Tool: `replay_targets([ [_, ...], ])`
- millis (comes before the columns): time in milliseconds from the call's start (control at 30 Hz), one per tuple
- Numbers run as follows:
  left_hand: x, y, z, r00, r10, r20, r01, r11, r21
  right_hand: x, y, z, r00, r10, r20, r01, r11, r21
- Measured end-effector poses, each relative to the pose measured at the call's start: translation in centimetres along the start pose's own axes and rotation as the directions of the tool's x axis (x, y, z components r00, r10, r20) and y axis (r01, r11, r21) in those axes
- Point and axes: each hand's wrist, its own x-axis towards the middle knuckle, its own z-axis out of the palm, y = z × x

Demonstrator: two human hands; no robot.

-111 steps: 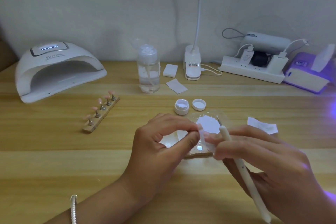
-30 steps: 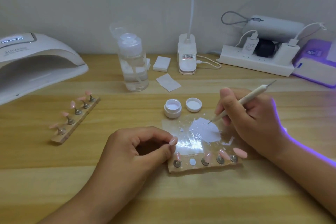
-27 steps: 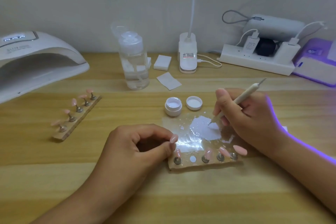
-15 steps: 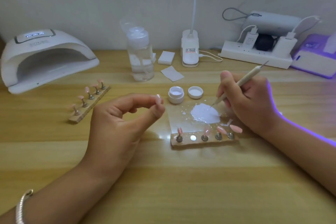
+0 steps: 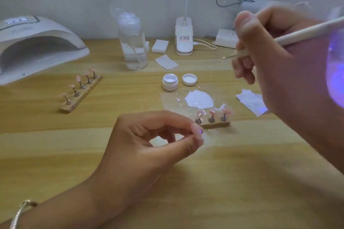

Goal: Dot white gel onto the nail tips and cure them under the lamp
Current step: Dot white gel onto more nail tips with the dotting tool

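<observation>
Low in the centre of the frame the left hand (image 5: 149, 147) is curled, pinching a pink nail tip (image 5: 196, 129) between thumb and forefinger, lifted off the wooden table (image 5: 223, 182); just above and right of that pinch lies the near nail stand (image 5: 216, 124), three pink tips showing on its pegs, its left end hidden behind the fingers; beyond the stand, touching its far edge, a clear sheet (image 5: 170, 101) carries a puddle of white gel (image 5: 199, 99); the open gel jar (image 5: 170, 84) and its lid (image 5: 189, 79) sit just above the sheet; in the upper right the right hand (image 5: 279, 65), blurred, grips a white dotting tool (image 5: 307, 31), raised well above the gel, its tip pointing left; a second nail stand (image 5: 81, 92) lies at mid-left, near the curing lamp (image 5: 37, 46) in the upper left.
</observation>
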Motion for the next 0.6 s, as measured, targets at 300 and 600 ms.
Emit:
replay_targets([
  [300,-0.4,-0.6,0.6,0.93,-0.328,0.163,0.33,0.944,0.018,-7.9,-0.3,1.1,0.954,0.266,0.138,-0.291,0.933,0.211],
  [600,0.2,-0.6,0.6,0.916,-0.357,0.181,0.359,0.933,0.023,-8.4,1.0,1.7,0.919,0.324,0.226,-0.371,0.903,0.216],
])
